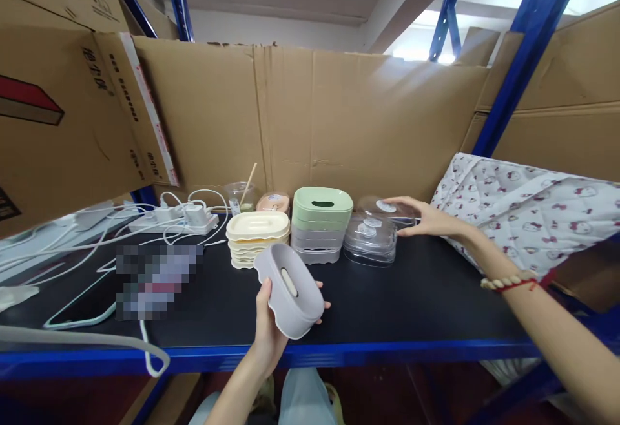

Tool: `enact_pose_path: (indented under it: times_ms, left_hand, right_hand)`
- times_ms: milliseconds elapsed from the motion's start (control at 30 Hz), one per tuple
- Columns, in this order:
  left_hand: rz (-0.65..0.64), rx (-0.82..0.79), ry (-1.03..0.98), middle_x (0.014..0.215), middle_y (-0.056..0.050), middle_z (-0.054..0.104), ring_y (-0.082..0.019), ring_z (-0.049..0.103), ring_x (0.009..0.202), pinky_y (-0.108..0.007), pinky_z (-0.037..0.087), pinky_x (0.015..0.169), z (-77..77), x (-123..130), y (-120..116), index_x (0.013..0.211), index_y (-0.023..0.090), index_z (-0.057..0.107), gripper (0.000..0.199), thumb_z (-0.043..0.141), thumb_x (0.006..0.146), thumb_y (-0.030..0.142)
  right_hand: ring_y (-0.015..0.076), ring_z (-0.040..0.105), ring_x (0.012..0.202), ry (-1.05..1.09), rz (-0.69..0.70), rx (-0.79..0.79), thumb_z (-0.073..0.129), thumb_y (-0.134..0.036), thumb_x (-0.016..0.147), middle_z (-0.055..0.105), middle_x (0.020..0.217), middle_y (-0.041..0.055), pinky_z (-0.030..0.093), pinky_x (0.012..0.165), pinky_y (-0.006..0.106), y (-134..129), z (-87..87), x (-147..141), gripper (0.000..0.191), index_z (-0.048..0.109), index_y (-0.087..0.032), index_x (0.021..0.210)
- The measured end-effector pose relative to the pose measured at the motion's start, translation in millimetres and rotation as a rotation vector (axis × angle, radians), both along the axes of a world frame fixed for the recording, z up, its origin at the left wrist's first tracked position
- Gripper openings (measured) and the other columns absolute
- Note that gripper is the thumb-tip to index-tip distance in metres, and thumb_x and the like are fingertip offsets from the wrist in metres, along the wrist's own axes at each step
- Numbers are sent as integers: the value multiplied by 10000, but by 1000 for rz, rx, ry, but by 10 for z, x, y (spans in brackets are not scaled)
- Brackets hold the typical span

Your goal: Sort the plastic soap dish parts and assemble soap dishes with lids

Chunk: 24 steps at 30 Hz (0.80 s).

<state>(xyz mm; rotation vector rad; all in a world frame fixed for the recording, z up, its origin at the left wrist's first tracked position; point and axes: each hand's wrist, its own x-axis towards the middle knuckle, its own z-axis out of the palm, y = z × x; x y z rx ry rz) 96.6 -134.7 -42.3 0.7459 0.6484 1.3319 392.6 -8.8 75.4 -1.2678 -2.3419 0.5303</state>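
My left hand is closed round a pale grey oval plastic tray with a wavy rim and a slot in its middle, held tilted above the black tabletop. At the right, my right hand pinches the edge of a clear plastic lid, slightly blurred. Below that lid stands a stack of clear lids. Between the hands is a pile of green boxes over grey ones. Left of it, cream trays with wavy edges are stacked.
A plastic cup with a stick and a peach-coloured box stand behind. White cables and a power strip lie left, near a phone. A patterned white bag rests at right. Cardboard walls the back.
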Motion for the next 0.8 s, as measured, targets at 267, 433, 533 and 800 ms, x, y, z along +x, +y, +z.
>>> enact_pose_path:
  times_ms: [267, 433, 533, 800]
  left_hand:
    - [-267, 39, -76, 1008, -145, 639, -340, 629, 878, -358, 495, 619, -57, -95, 49, 1110, 166, 529, 706, 459, 692, 730]
    - [-155, 106, -93, 1156, -137, 597, -342, 543, 1088, -461, 435, 906, -193, -127, 100, 1247, 183, 486, 814, 556, 632, 712]
    - [-44, 131, 12, 1159, -159, 589, -345, 461, 1184, -457, 337, 1020, -252, -53, 62, 1269, 149, 477, 967, 696, 489, 679]
    - [38, 123, 177, 1114, -165, 593, -327, 507, 1115, -453, 359, 995, -94, 217, -282, 1265, 135, 478, 1009, 718, 452, 683]
  right_hand:
    - [267, 372, 1251, -207, 136, -204, 712, -477, 541, 403, 1361, 98, 275, 1077, 420, 249, -30, -167, 820, 484, -195, 1276]
    - [287, 348, 1279, 178, -96, 73, 691, -547, 570, 404, 1369, 86, 238, 1092, 469, 4, -69, -333, 815, 471, -249, 1296]
    - [270, 393, 1250, 467, -44, 166, 557, -614, 710, 456, 1320, 96, 309, 1050, 476, -380, -151, -652, 725, 428, -256, 1327]
    - [285, 328, 1291, 266, 328, -262, 732, -483, 601, 275, 1441, 123, 319, 1059, 438, -1188, -327, -1381, 979, 269, -196, 1415]
